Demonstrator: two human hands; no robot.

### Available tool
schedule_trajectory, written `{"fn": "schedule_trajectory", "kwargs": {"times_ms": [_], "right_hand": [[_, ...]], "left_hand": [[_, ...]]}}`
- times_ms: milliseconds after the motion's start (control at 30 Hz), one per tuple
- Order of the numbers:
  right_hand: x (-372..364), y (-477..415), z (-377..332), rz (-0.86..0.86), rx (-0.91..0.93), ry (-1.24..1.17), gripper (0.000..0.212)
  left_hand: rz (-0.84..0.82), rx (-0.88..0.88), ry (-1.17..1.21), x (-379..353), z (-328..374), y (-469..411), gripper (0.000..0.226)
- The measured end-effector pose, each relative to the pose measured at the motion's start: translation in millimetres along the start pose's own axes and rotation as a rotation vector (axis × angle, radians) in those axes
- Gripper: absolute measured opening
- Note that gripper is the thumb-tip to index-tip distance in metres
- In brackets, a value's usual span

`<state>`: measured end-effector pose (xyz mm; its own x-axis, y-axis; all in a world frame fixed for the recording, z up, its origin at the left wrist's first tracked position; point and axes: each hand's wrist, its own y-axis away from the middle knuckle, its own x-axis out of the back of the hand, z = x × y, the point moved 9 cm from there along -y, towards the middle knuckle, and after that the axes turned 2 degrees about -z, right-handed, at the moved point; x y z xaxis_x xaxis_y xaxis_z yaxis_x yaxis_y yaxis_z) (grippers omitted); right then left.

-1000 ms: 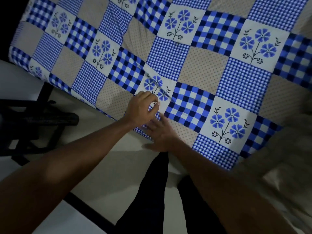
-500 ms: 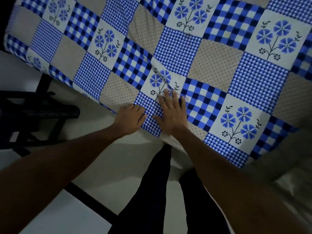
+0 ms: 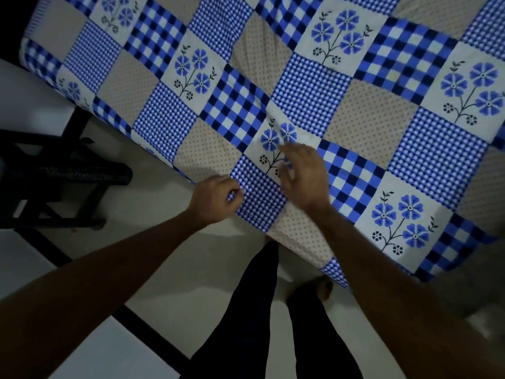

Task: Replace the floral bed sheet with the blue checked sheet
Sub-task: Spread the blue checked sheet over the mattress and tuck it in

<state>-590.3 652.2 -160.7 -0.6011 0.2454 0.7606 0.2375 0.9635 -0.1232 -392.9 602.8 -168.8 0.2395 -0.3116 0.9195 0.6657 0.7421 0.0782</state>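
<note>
Dim light is falling over a pale floor [image 3: 164, 263] and a bed [image 3: 306, 242] that is running slantwise from upper left to lower right. One blue checked sheet [image 3: 382, 110] is covering the whole top of it, with its edge hanging down the near side.

Two hands are working at that edge. The left hand [image 3: 216, 199] is pinching the hem, its grip curled tight on a small fold of fine check. From this grip the sheet is spreading up and to the right, and the hem's long line is following the side of the bed. The right hand [image 3: 303, 176] is lying further in over the top, fingers straight and spread, holding nothing; motion blur is hiding whether it is touching the cloth. So the left hand is judged the nearer one for drawing or tucking the hem.

One dark frame [image 3: 54, 176] is standing on the left. No floral sheet is showing clearly.
</note>
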Motion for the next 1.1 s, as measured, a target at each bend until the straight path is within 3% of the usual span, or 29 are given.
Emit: {"fn": "schedule_trajectory", "kwargs": {"times_ms": [67, 167, 267, 333, 500, 567, 633, 733, 800, 900, 1100], "right_hand": [[4.3, -26.7, 50.9, -0.041, -0.162, 0.179, 0.050], [-31.4, -36.0, 81.8, -0.287, -0.306, 0.376, 0.072], [-93.2, -23.4, 9.7, -0.466, -0.027, 0.375, 0.079], [-134.3, 7.5, -49.9, -0.582, 0.140, 0.249, 0.073], [-150.0, 33.2, -102.0, -0.477, 0.152, -0.111, 0.052], [-127.9, 26.9, -92.7, -0.352, 0.143, -0.231, 0.036], [-100.3, 22.5, -69.5, -0.196, 0.094, -0.182, 0.025], [-65.2, 28.3, -25.5, -0.067, -0.111, 0.003, 0.032], [-64.4, 33.2, -8.8, -0.144, -0.204, 0.096, 0.045], [-84.8, 42.5, -12.9, -0.322, -0.149, 0.235, 0.060], [-99.8, 60.7, -28.3, -0.370, -0.037, 0.282, 0.069]], "left_hand": [[0.084, -0.021, 0.018, 10.9, 7.1, -33.3, 0.019], [0.191, -0.051, 0.010, 25.8, 18.8, -77.9, 0.018], [0.243, -0.084, 0.022, 32.9, 24.5, -105.0, 0.017], [0.232, -0.116, 0.037, 31.8, 25.0, -116.0, 0.017], [0.101, -0.181, -0.084, 9.2, 7.3, -105.7, 0.027], [0.057, -0.071, -0.109, 0.0, -18.5, -86.4, 0.030], [0.081, 0.192, -0.094, 3.7, -54.0, -60.6, 0.033], [0.127, 0.568, -0.064, 8.9, -96.2, -8.9, 0.040], [0.040, 0.710, -0.049, -2.8, -102.6, 18.6, 0.043], [-0.070, 0.788, -0.026, -24.4, -97.6, 33.7, 0.038], [0.034, 0.775, -0.043, -21.6, -91.2, 38.7, 0.028]]}}
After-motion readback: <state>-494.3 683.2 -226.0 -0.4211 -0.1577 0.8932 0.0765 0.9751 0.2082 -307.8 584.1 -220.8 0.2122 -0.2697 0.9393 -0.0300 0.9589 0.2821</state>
